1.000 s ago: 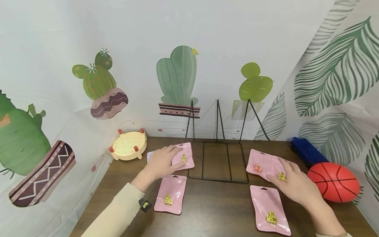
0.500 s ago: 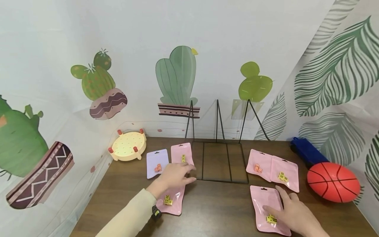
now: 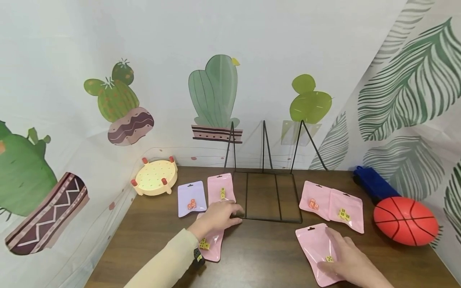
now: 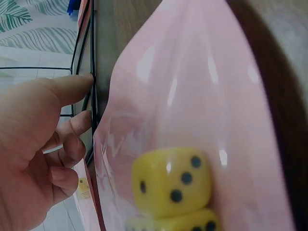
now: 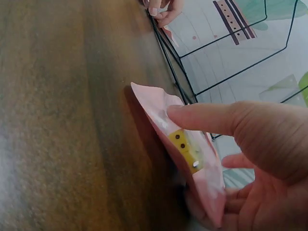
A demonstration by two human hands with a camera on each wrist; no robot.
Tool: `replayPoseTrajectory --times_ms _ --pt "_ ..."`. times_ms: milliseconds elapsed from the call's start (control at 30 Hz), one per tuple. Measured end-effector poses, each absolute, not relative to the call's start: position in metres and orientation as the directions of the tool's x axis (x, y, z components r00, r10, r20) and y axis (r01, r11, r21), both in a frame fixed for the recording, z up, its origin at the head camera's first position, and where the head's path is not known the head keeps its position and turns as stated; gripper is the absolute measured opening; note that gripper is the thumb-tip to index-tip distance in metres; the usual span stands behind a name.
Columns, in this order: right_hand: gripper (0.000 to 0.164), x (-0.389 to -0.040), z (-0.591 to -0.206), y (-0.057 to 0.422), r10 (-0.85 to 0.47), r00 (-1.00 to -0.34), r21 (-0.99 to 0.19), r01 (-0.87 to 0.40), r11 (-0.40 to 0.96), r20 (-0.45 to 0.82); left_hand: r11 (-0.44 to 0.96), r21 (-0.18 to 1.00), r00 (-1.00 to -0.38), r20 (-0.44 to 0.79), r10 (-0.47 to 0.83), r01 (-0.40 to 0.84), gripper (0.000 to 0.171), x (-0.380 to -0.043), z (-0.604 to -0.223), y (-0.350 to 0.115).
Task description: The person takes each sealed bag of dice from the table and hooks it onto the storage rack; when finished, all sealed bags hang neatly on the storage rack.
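In the head view my left hand (image 3: 220, 216) hovers over a pink pouch (image 3: 215, 250) of yellow dice, fingers loosely bent. Its thumb and fingertips are right at the front left corner of the black wire rack (image 3: 266, 219), with a gap between them in the left wrist view. My right hand (image 3: 347, 256) pinches another pink pouch (image 3: 314, 248) by its right side. The thumb lies over its front and the fingers are behind, as the right wrist view shows. Yellow dice (image 5: 185, 150) show through this pouch, which is tilted; the hand hides part of it.
A lilac pouch (image 3: 191, 196) with orange dice and a pink pouch (image 3: 220, 186) lie left of the rack. Two pink pouches, one with orange dice (image 3: 314, 204), one with yellow dice (image 3: 344, 215), lie right. A red ball (image 3: 405, 221), blue case (image 3: 376, 184) and cream stand (image 3: 155, 177) flank them.
My left hand has moved right and nearer from the back left pouches to the rack's corner. My right hand has come down from the far right pouch, taken the nearer pouch and shifted it slightly.
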State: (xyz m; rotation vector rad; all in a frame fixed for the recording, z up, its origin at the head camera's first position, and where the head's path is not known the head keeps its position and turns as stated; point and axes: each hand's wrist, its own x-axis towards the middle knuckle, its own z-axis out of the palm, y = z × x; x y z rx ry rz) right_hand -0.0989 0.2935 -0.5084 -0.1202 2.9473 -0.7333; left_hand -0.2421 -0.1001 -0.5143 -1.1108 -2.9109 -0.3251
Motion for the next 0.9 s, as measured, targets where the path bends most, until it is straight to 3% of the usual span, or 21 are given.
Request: replayPoseTrajectory --times_ms 167,433,567,767,900 --pt "0.104 -0.101 -0.513 0.297 -0.155 -0.987 -0.57 -0.11 0.814 -0.031 0.729 0.205 -0.755 0.09 0.65 0.653 0.019 -0.242 -0.515 -0.099" --pt "0.106 -0.101 -0.522 0.309 -0.299 -0.948 -0.817 -0.087 0.57 -0.108 0.74 0.195 -0.765 0.112 0.635 0.643 0.011 -0.241 -0.517 -0.099" --pt "0.104 -0.102 -0.523 0.31 -0.336 -0.937 -0.861 -0.091 0.501 -0.097 0.745 0.204 -0.772 0.119 0.625 0.635 0.01 -0.241 -0.518 -0.099" --pt "0.074 -0.101 -0.526 0.307 -0.289 -0.957 -0.796 -0.173 0.58 -0.003 0.751 0.203 -0.777 0.119 0.618 0.629 0.008 -0.242 -0.519 -0.099" --pt "0.049 -0.102 -0.527 0.305 -0.288 -0.957 -0.824 -0.188 0.535 0.032 0.755 0.213 -0.783 0.116 0.611 0.621 0.008 -0.242 -0.519 -0.1"
